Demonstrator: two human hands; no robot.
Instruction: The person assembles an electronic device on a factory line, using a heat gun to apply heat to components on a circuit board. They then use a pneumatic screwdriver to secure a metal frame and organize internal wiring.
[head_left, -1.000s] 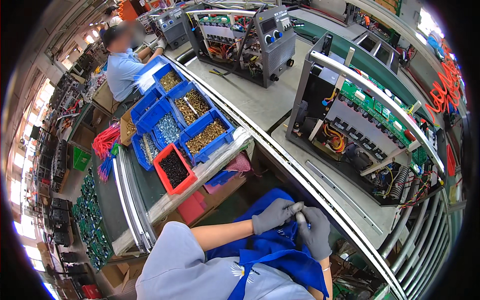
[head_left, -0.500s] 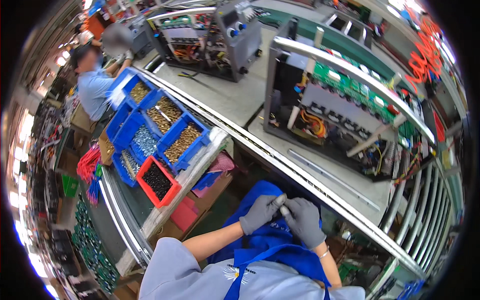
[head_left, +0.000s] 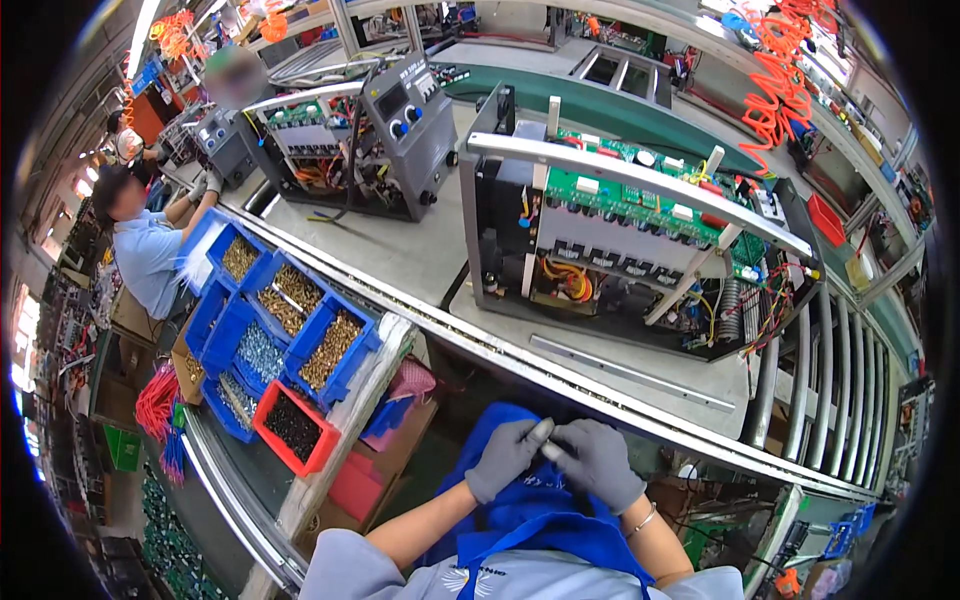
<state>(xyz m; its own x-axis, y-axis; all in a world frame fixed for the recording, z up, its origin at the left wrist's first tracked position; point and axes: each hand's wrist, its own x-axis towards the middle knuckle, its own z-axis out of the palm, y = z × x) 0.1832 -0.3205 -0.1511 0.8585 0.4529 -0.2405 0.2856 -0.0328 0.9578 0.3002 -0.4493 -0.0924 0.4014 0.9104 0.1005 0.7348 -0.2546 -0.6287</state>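
Where left hand (head_left: 505,462) and right hand (head_left: 600,466) meet, fingers bunched narrow, any contents cannot be told; one red bin (head_left: 322,453) left of fingers, two open-sided machines (head_left: 625,235) beyond.

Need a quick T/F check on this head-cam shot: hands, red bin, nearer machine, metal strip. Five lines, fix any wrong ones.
1. The left hand and right hand are close together in front of the blue apron. True.
2. The red bin holds brass-coloured screws. False: the red bin holds small black parts.
3. A bracelet is on the right wrist. True.
4. The nearer machine is fully enclosed. False: the nearer machine has an open side showing green circuit boards.
5. A long metal strip lies in front of that machine. True.
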